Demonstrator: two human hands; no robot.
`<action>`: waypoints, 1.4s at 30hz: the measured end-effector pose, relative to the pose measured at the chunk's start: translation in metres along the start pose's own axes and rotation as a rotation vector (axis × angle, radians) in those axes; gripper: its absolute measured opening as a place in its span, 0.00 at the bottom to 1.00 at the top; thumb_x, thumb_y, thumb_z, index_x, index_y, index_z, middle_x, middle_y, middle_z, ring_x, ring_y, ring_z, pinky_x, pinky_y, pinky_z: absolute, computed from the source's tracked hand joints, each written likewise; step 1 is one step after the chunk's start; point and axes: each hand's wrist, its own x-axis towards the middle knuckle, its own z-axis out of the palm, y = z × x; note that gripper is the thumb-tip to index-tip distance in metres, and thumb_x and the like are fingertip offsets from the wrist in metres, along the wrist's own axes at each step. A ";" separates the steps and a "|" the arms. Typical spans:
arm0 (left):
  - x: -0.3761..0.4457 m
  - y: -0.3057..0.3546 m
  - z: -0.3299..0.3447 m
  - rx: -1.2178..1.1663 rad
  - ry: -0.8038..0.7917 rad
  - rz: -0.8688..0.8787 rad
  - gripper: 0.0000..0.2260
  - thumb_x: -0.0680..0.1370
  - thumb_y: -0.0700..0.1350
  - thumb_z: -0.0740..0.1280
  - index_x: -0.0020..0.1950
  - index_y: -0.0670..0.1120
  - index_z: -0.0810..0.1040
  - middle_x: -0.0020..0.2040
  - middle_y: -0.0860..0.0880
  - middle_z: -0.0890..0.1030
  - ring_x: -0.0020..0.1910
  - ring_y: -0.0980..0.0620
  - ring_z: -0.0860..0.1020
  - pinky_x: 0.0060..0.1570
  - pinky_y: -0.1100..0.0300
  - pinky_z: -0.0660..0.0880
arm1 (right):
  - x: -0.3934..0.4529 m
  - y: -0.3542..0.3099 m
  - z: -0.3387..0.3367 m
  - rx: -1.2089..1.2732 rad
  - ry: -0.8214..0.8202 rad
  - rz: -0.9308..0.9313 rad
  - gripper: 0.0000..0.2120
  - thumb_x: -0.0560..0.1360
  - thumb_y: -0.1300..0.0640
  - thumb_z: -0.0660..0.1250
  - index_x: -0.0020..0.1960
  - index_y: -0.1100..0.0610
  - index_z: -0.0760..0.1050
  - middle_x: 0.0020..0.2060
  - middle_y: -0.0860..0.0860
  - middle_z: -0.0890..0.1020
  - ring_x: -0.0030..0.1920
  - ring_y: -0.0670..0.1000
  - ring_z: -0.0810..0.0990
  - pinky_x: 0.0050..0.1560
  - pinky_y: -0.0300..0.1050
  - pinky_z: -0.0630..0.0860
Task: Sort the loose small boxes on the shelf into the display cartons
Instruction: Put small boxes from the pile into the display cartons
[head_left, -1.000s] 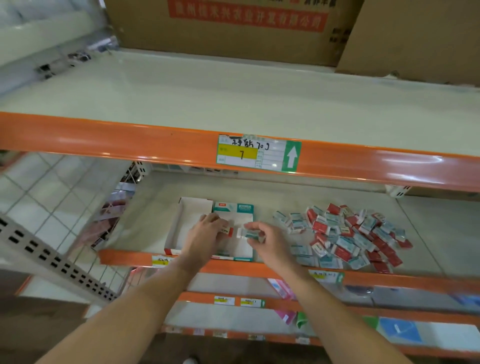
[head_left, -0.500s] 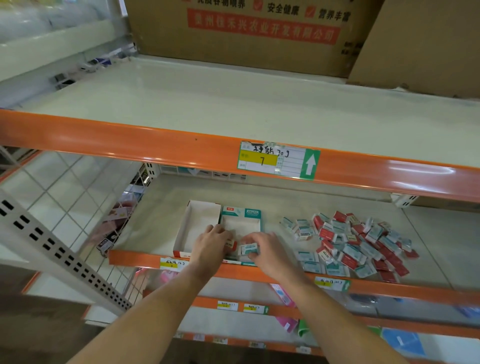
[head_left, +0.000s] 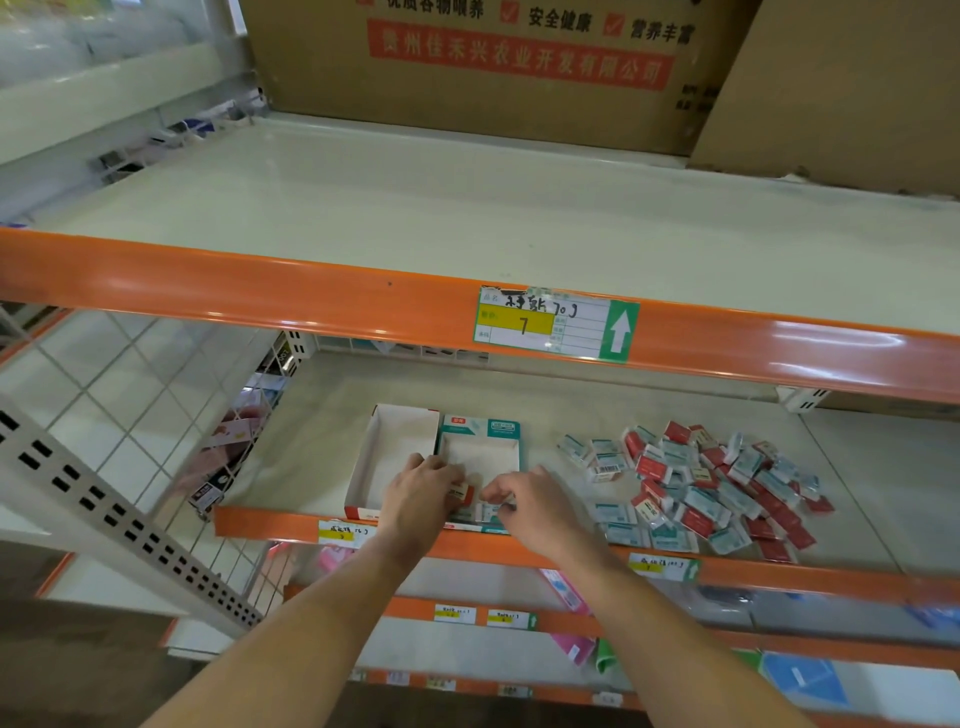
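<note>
The left hand is seen with fingers curled over a small red-and-white box at the front of the teal-and-white display carton; the right hand pinches a small teal-and-white box just beside it, inside the same carton. A second, white open display carton with a red front edge stands touching the teal one on its left. The heap of loose red and teal small boxes lies on the cream shelf to the right, apart from the cartons; barcodes are visible, the print unreadable. On the orange rail above, a price label shows a handwritten "7" on yellow and a white arrow on green. Brown cardboard cases with red Chinese print stand on the upper shelf.
</note>
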 end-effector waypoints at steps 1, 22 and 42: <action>0.000 0.000 0.001 -0.001 -0.002 -0.003 0.13 0.79 0.52 0.66 0.64 0.55 0.76 0.60 0.54 0.78 0.57 0.51 0.71 0.52 0.59 0.73 | 0.000 0.000 0.000 -0.004 0.005 -0.009 0.16 0.77 0.61 0.69 0.61 0.46 0.80 0.54 0.45 0.80 0.48 0.40 0.75 0.42 0.23 0.63; 0.006 -0.008 0.005 -0.055 -0.001 0.027 0.13 0.78 0.53 0.67 0.62 0.53 0.76 0.59 0.53 0.78 0.55 0.52 0.72 0.49 0.60 0.75 | 0.010 0.000 0.019 0.017 0.173 0.038 0.11 0.78 0.57 0.67 0.59 0.47 0.81 0.50 0.45 0.82 0.52 0.46 0.77 0.56 0.44 0.77; 0.007 -0.078 -0.052 0.011 -0.065 -0.064 0.13 0.75 0.50 0.71 0.59 0.54 0.80 0.57 0.55 0.80 0.57 0.51 0.73 0.52 0.56 0.75 | 0.050 -0.070 0.041 0.179 0.134 -0.072 0.13 0.79 0.59 0.65 0.63 0.51 0.78 0.59 0.45 0.78 0.57 0.46 0.78 0.57 0.41 0.77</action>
